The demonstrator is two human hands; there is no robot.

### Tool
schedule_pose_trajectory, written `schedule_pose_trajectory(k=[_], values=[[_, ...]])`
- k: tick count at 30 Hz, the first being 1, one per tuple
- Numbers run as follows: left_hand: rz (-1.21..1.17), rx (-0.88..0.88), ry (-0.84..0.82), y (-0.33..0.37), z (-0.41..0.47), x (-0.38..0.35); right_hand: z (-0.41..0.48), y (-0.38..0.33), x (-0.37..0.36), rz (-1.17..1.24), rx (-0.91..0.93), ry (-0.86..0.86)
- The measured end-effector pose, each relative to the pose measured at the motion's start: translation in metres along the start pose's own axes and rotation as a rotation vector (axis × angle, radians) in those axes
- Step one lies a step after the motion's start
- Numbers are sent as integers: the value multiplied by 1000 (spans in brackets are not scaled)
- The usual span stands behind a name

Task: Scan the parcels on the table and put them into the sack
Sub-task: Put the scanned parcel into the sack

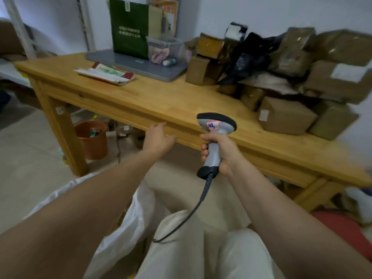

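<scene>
Parcels [285, 117] heaped at 2 o'clock on the wooden table [161, 97], barcode scanner [213, 152] out

Right hand [226, 152] is wrapped round the scanner's grip, pretty much dead centre. Left hand [158, 137] is loose with fingers out by the table's front edge, can't tell if it's touching. White sack [124, 228] sits at 7 o'clock, beside the knees.

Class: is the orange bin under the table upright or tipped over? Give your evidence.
Upright: the bin stands on the floor, open rim facing up, with something inside.
</scene>
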State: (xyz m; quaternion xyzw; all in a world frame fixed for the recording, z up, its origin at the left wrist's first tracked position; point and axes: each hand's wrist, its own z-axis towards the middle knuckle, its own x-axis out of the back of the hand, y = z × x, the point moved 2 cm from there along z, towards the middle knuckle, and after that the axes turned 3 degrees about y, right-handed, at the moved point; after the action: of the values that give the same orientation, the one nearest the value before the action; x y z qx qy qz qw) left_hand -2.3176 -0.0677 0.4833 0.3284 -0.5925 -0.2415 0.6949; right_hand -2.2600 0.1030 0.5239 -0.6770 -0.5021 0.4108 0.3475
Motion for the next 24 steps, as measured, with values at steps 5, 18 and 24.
schedule_pose_trajectory(k=[5, 18, 24], values=[[42, -255, -57, 104, -4, -53, -12, -33, 77, 123, 113, 150], [310, -717, -151, 275, 26, -166, 4, -88, 216, 284, 218, 335], [254, -806, -27, 338, 51, -179, 14, -133, 252, 375, 323, 376]])
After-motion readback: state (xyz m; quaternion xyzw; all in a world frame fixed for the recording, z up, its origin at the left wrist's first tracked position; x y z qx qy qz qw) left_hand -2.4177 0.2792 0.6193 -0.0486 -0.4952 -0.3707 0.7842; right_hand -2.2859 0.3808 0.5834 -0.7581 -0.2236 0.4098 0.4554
